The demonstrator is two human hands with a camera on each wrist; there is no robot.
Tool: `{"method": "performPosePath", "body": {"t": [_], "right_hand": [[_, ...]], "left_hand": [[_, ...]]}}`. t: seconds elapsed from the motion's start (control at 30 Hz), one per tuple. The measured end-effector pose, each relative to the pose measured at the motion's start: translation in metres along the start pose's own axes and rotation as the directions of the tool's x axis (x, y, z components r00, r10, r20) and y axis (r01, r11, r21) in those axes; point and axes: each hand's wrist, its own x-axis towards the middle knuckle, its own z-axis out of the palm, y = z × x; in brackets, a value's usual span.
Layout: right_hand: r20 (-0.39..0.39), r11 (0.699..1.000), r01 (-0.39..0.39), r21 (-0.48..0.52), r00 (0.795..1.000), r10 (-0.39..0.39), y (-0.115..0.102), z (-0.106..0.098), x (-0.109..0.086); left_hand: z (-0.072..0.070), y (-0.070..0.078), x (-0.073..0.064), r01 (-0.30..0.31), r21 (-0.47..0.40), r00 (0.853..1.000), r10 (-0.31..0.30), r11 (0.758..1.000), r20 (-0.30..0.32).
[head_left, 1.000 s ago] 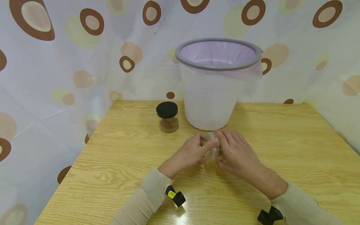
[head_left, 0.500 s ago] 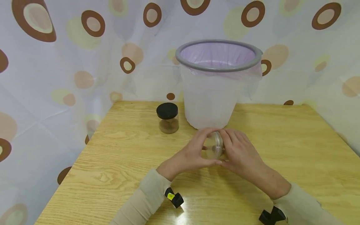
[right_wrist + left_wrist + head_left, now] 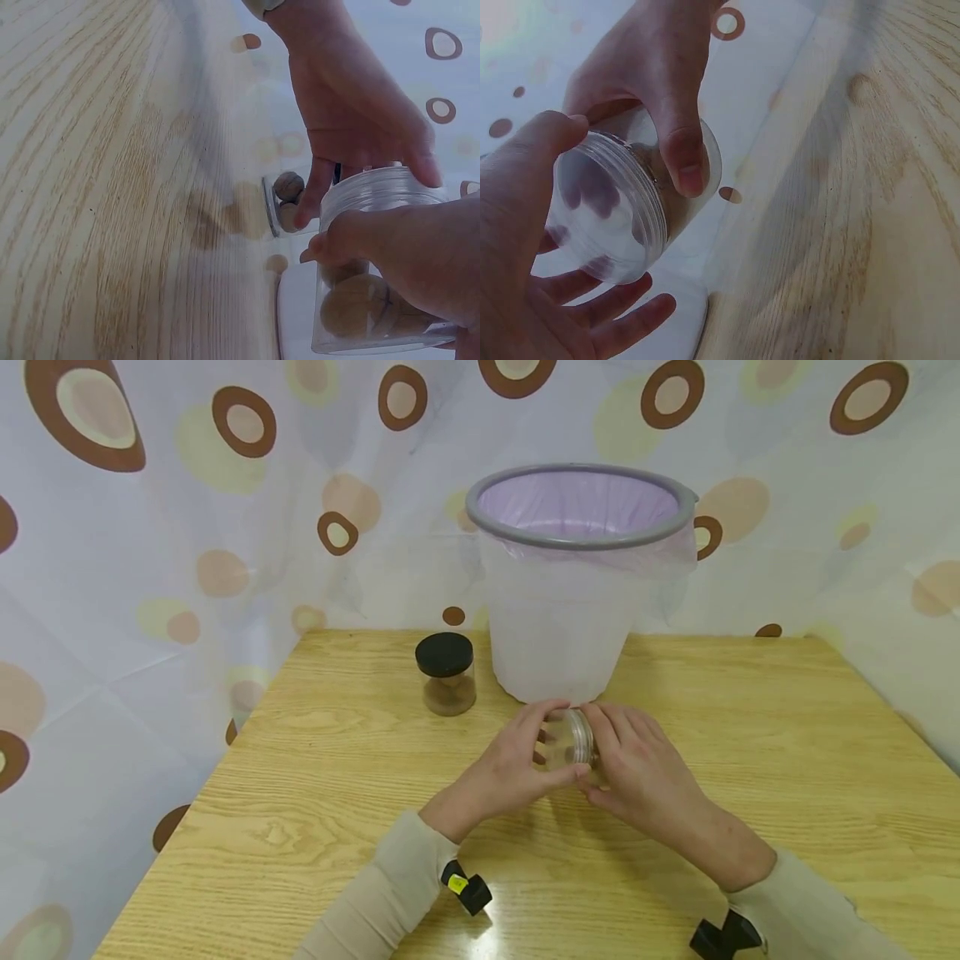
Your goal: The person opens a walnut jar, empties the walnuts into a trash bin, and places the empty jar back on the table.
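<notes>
A clear jar (image 3: pixel 558 747) lies tilted on its side between both hands, over the table in front of the bin. In the right wrist view, several brown walnut-like balls (image 3: pixel 356 304) sit inside it. My right hand (image 3: pixel 645 768) grips the jar's body, thumb along its side. The left hand (image 3: pixel 502 768) holds the ridged clear end (image 3: pixel 641 199), thumb at the upper edge and fingers spread underneath. Farther back on the left stands a second jar (image 3: pixel 450 696) with a black lid (image 3: pixel 444 654) and brown contents.
Behind the hands stands a white bin (image 3: pixel 562 618) with a grey rim and a purple liner. A wooden table (image 3: pixel 300 810) carries everything. Patterned sheeting (image 3: pixel 405 510) hangs along the back and sides.
The left hand has shifted its hold round the jar's end, spreading its fingers wider and then drawing the thumb in again. The right hand keeps its grip; the bin and second jar have not moved.
</notes>
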Motion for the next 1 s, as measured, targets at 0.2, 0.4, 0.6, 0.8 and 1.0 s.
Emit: {"method": "performPosePath", "body": {"t": [0.2,0.4,0.6,0.8,1.0], "right_hand": [[0.002,1.0,-0.005,0.004,1.0,0.005,0.0,0.0,-0.001],[0.008,1.0,-0.021,0.0,1.0,0.021,0.001,-0.002,-0.001],[0.016,0.999,-0.045,-0.002,0.999,0.045,0.004,-0.005,-0.002],[-0.001,0.999,-0.036,0.008,0.999,0.036,0.007,-0.007,0.0],[-0.017,0.999,-0.035,0.005,0.999,0.035,0.009,-0.007,-0.001]], "left_hand": [[0.0,-0.002,-0.001,0.119,-0.046,0.993,-0.119,0.992,0.007],[-0.001,-0.005,0.0,0.119,-0.051,0.993,-0.119,0.992,0.008],[-0.006,-0.009,-0.002,0.131,-0.06,0.991,-0.131,0.989,0.012],[-0.012,-0.016,-0.004,0.124,-0.02,0.992,-0.124,0.992,-0.016],[-0.017,-0.021,-0.01,0.123,0.14,0.992,-0.122,0.983,-0.018]]}}
